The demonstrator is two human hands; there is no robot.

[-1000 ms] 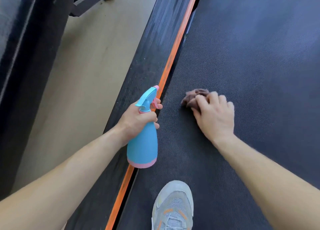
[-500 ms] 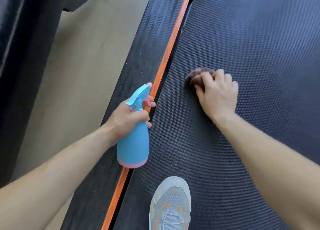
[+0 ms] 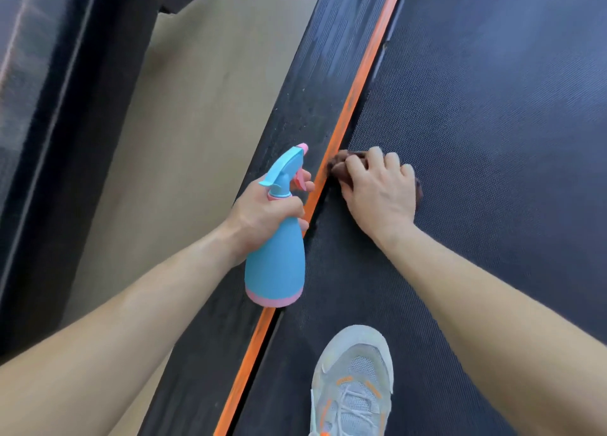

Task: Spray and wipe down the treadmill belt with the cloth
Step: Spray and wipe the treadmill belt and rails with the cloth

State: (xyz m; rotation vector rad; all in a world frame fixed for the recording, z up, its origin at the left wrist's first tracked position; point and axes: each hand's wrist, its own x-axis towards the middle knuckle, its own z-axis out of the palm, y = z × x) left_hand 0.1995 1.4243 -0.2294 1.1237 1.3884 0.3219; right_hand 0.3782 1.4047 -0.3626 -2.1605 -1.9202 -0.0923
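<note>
One cloth (image 3: 341,168), dark brown and bunched, lies on the treadmill belt (image 3: 492,140) at the belt's left edge, just beside the one orange stripe (image 3: 358,100) that runs along it; only the cloth's far end and a sliver at the right show, the rest is covered. The right hand (image 3: 377,189) sits on top of it, knuckles up; its grip is narrow, four fingers curled over the cloth and pressing it onto the belt; the thumb is hidden.

The left hand (image 3: 262,215) is just left of that, apart from it; its grip is closed round the neck of the one spray bottle (image 3: 276,264), with one finger on the pink trigger. The bottle is blue with a pink band at the base and a pink nozzle tip; it is tilted, nozzle pointing away from the person, its body over the stripe and the ribbed black side rail (image 3: 315,90); whether it touches them cannot be told.

Two bare forearms reach in from the bottom corners. One shoe (image 3: 353,383), grey mesh with orange marks and pale laces, stands on the belt at the lower edge. Left of the rail lies a tan floor (image 3: 184,140); beyond it, one dark frame (image 3: 49,140), blurred.
</note>
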